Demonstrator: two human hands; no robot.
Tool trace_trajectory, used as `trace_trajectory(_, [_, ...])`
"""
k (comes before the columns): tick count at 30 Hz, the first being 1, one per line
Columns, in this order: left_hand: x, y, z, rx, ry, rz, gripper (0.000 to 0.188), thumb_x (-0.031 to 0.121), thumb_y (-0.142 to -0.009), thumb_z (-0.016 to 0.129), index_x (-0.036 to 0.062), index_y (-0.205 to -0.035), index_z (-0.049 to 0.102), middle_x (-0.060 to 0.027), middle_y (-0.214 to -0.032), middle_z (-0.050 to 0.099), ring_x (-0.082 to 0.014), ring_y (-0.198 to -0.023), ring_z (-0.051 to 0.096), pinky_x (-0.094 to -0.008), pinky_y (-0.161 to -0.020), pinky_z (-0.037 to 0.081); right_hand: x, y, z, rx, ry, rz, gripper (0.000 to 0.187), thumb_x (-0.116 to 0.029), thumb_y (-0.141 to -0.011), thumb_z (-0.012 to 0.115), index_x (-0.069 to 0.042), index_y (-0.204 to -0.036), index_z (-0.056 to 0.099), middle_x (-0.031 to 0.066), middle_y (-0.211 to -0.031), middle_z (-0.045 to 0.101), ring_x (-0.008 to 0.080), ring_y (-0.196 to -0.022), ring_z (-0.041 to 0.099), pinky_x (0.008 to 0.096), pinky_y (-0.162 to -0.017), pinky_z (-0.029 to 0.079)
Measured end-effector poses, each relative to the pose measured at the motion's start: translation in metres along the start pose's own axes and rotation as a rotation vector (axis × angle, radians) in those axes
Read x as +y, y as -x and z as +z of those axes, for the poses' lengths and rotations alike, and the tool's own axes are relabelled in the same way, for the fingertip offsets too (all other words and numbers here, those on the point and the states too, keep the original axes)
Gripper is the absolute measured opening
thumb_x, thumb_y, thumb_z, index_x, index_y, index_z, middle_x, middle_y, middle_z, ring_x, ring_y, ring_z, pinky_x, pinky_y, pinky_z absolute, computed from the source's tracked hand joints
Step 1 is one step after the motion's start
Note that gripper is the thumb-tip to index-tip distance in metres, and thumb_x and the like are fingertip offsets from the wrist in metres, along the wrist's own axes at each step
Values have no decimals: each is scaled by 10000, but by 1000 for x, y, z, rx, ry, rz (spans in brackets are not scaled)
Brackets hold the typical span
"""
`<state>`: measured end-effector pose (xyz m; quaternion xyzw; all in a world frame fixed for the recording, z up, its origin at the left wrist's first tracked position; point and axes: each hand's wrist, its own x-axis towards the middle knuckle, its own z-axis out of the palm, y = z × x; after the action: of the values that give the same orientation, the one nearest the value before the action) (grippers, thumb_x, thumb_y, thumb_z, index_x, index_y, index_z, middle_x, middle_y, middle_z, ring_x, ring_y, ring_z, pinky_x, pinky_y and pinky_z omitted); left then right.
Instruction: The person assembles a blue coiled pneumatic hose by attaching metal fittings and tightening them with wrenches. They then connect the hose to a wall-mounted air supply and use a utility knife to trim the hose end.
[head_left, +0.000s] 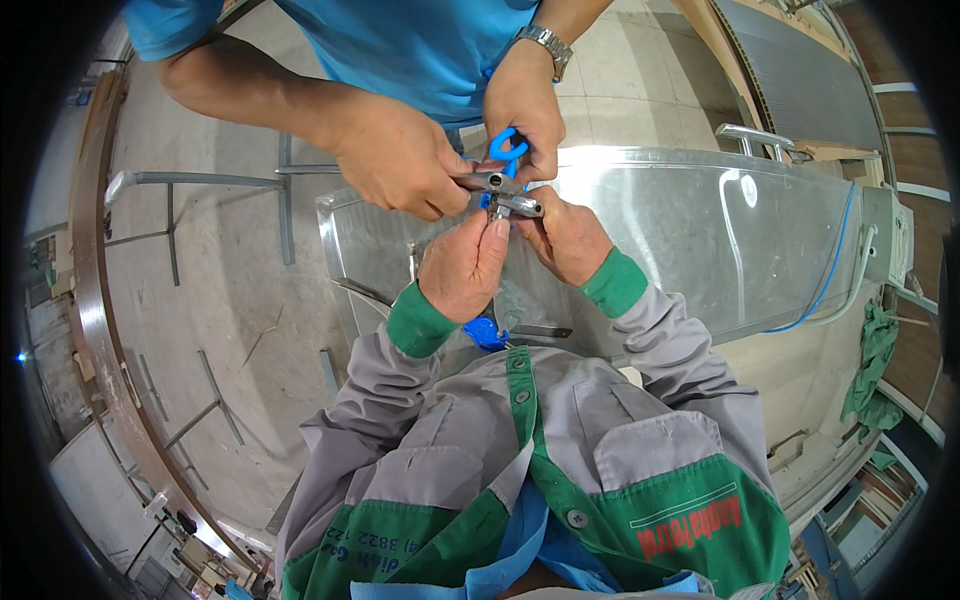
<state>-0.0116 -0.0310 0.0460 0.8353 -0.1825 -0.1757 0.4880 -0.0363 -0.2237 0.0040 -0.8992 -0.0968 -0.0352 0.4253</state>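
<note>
Though small, shiny silvery metal piece (523,206) in a pinch of fingers (494,241), left hand (460,264) and right hand (575,240)

The bench top (690,250) is smooth sheet metal, glaring in patches. The silver tool (526,207) is glossy metal; the blue loop (514,154) looks like smooth plastic. The jacket (420,475) is matt cloth (creased along the sleeves), the watch band (545,42) shiny metal, the floor (240,335) matt and scuffed.
</note>
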Motion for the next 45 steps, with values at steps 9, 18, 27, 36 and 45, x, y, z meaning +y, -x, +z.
trace_trajectory(9, [-3,0,-3,97,-40,61,333,337,-1064,472,32,-948,543,-230,-757,604,-489,-723,586,-544,-608,428,-5,-8,2,-21,30,4,296,-230,-979,650,-20,-1078,466,195,-723,649,421,-662,657,513,-551,490])
trace_trajectory(18, [-12,1,4,101,12,35,328,325,-1064,493,26,-940,548,-234,-773,604,-481,-725,578,-526,-615,433,2,-8,0,-63,146,5,321,-268,-986,634,-18,-1092,463,186,-668,641,412,-626,652,525,-541,480])
trace_trajectory(27, [-17,-3,20,27,74,-21,362,355,-1069,481,25,-947,564,-239,-809,603,-473,-764,586,-512,-652,450,3,3,-7,-116,227,139,315,-273,-985,629,-15,-1077,474,182,-672,651,402,-638,668,512,-559,505])
trace_trajectory(36, [-24,-9,33,30,16,-19,391,408,-1071,447,50,-997,588,-247,-849,635,-502,-821,598,-538,-687,466,13,9,-17,-94,28,84,264,-243,-979,629,-7,-1073,556,244,-827,671,433,-835,672,526,-714,515])
trace_trajectory(45, [-13,-20,45,40,20,32,413,414,-1067,427,40,-1010,592,-268,-895,656,-524,-876,612,-564,-723,485,22,30,-29,-107,146,243,232,-154,-956,617,-5,-1128,573,238,-897,687,437,-826,664,506,-720,512])
